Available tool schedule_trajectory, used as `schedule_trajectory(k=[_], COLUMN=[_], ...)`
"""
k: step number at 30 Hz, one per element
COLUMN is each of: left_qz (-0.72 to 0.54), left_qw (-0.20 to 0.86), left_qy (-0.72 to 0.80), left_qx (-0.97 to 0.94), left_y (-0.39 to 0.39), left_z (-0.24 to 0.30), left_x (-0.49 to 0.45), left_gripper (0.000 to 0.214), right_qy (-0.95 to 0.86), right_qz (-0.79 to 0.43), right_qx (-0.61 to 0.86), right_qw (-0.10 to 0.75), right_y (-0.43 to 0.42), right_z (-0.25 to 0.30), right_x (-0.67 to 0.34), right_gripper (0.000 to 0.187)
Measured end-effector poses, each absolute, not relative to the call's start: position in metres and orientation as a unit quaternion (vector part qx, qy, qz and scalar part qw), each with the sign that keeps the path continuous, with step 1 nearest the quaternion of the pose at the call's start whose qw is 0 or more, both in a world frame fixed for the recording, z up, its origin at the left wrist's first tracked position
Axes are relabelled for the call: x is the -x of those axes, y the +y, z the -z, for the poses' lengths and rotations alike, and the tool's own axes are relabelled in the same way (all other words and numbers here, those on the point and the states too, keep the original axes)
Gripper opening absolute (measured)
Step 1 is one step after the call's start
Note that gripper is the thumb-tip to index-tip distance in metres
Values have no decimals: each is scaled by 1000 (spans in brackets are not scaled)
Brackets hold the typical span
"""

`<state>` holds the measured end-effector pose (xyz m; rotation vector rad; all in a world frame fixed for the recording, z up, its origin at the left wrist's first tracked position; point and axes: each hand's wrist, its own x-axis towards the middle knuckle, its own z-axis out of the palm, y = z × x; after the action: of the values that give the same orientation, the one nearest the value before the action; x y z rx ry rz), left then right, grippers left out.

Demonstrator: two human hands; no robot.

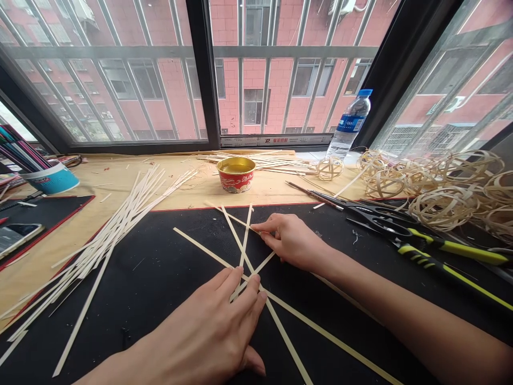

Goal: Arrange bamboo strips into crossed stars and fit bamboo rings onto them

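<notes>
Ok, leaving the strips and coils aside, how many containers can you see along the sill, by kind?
Plastic water bottle: 1
Red and gold tin: 1
Blue and white cup of coloured pencils: 1
Total: 3

Left hand [208,326] and right hand [290,240] sit over crossed bamboo strips [294,315], which block any low pass across the middle of the black mat [160,289]. Loose pile of strips [100,240] in the way on the left, yellow-handled pliers [441,248] and cane coils [441,208] on the right. Mat shows between pile and hands, room to pass there. Red tin bowl [235,179] and water bottle [348,125] stand further out, near the window [204,69]
</notes>
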<state>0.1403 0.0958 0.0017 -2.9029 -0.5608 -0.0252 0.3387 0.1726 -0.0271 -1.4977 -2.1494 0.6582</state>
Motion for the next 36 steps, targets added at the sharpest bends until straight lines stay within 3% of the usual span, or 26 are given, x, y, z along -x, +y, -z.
schedule_trajectory(k=[6,21,32,36], left_qz=[0,8,3,3], left_qw=[98,120,107,111], left_qy=[-187,-185,-176,-180], left_qx=[977,975,978,977], left_y=[98,98,102,101], left_z=[1,-5,5,8], left_x=[-140,-143,-139,-139], left_gripper=[48,47,49,55], right_qy=[-732,-813,-892,-880], right_qz=[-284,-91,-198,-235], right_qx=[582,568,389,388], right_qw=[213,87,117,140], right_y=[171,169,165,166], right_z=[19,13,15,14], right_x=[-336,-332,-343,-342], right_gripper=[34,31,27,24])
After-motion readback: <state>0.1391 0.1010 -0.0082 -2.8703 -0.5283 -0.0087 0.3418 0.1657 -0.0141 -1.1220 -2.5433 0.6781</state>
